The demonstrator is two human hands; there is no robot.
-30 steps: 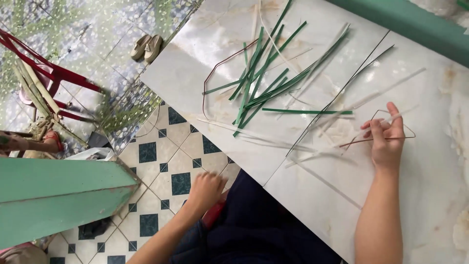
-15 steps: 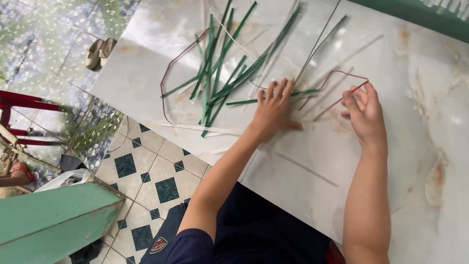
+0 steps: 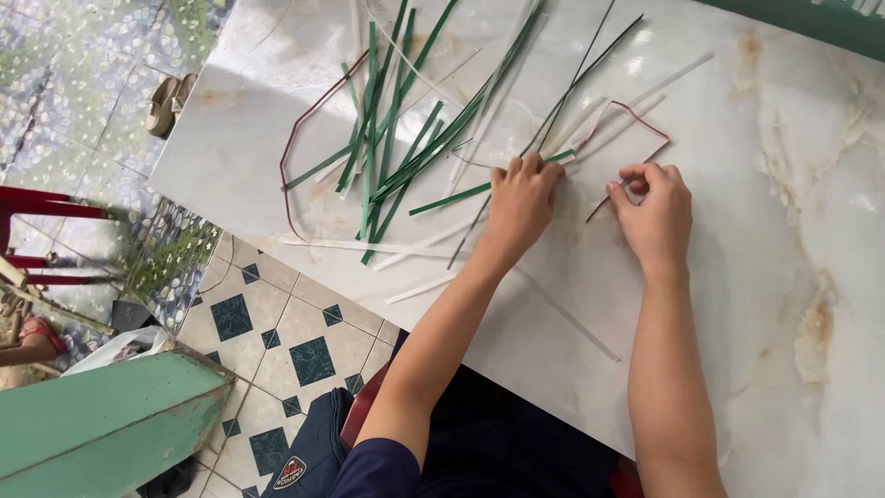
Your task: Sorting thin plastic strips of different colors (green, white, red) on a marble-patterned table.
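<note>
Inspector: The person works at a pale marble table. The left hand lies palm down, fingers curled over the near end of a green strip and a thin dark strip, pressing them to the surface. It is pinning them, not lifting them.

Clerk: And the right hand?

Inspector: The right hand has thumb and forefinger pinched on the near end of a bent reddish strip, which loops away across the table and returns towards the hand. The remaining fingers are folded in.

Clerk: What lies around them?

Inspector: A loose heap of green strips fans out to the left, white strips lie nearer the table edge, and a second bent reddish strip curves round the heap's far left side.

Clerk: The step in hand?

Inspector: By appearance, the reddish strip is being shaped or joined to the held strips. Whether the ends touch under the fingers cannot be told; the hands cover that spot.

Clerk: The next move?

Inspector: A steady left hold while the right guides the strip's end precisely
</note>
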